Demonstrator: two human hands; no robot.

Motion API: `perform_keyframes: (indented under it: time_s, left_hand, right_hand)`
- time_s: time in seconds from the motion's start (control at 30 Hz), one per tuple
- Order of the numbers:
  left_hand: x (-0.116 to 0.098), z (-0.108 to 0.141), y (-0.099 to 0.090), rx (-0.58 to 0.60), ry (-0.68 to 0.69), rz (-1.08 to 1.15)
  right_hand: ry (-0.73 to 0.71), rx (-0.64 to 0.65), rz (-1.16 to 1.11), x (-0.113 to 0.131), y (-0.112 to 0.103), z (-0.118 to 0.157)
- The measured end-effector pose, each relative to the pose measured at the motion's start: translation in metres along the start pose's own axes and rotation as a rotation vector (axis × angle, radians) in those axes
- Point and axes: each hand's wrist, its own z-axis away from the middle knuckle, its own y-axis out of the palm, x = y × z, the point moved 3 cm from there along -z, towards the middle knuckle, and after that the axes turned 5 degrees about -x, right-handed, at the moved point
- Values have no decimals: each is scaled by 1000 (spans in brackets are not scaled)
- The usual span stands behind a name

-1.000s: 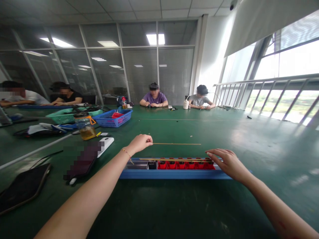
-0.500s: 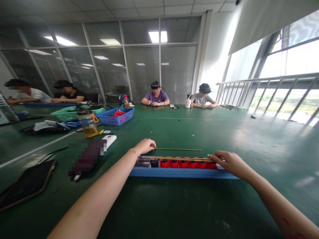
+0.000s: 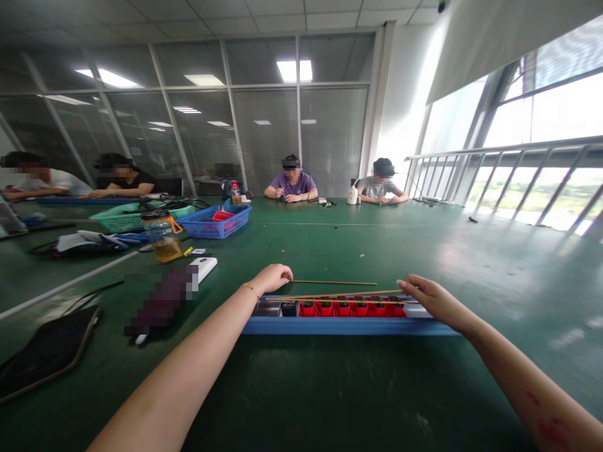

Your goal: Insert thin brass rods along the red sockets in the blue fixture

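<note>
A long blue tray (image 3: 348, 326) lies across the table, with several red cups (image 3: 342, 307), a black piece (image 3: 289, 309) and silvery parts at its ends. Beyond it, my left hand (image 3: 274, 277) has its fingers pinched at the left end of a thin stick (image 3: 334, 282) on the table. My right hand (image 3: 421, 294) pinches the right end of another thin stick (image 3: 367, 293), which slants up over the tray. One more stick (image 3: 330, 301) lies along the tray's top.
Left of my left arm are a dark phone (image 3: 47, 345), a pixelated dark item with a white end (image 3: 204, 270), and a jar (image 3: 166, 238). Behind them stand a blue basket (image 3: 217, 223) and a green basket (image 3: 122, 216). Several people sit around the far table edges.
My right hand has moved slightly right and up, lifting the right end of one stick off the tray. My left hand stays at the far stick.
</note>
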Motion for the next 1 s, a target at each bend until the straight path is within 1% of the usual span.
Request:
perform_keyframes:
  time_s: [0.13, 0.27, 0.37, 0.43, 0.5, 0.57, 0.63, 0.73, 0.87, 0.93, 1.0]
  left_hand:
    - [0, 0, 1, 3, -14, 11]
    - [3, -1, 2, -21, -50, 23]
    - [4, -1, 0, -44, -89, 38]
    - [3, 0, -2, -50, -96, 44]
    - [1, 1, -3, -41, -82, 47]
    - [-2, 2, -3, -6, -55, 52]
    - [-3, 3, -1, 34, -33, 55]
    - [-1, 2, 2, 59, -27, 49]
    - [2, 2, 3, 63, -23, 44]
    - [2, 2, 2, 61, -21, 40]
    - [2, 2, 2, 56, -23, 34]
  right_hand:
    - [30, 10, -16, -11, -10, -5]
    - [62, -9, 55, -31, -16, -16]
    - [80, 55, 132, -44, -8, -27]
    - [56, 124, 176, -47, 1, -34]
    - [11, 202, 224, -45, 10, -41]
    - [-36, 266, 272, -40, 18, -50]
    - [-75, 304, 300, -32, 25, -59]
    - [-96, 333, 291, -24, 37, -71]
    - [-88, 341, 281, -22, 50, -79]
    - [-82, 332, 276, -23, 51, -80]
    - [-75, 316, 268, -22, 45, -79]
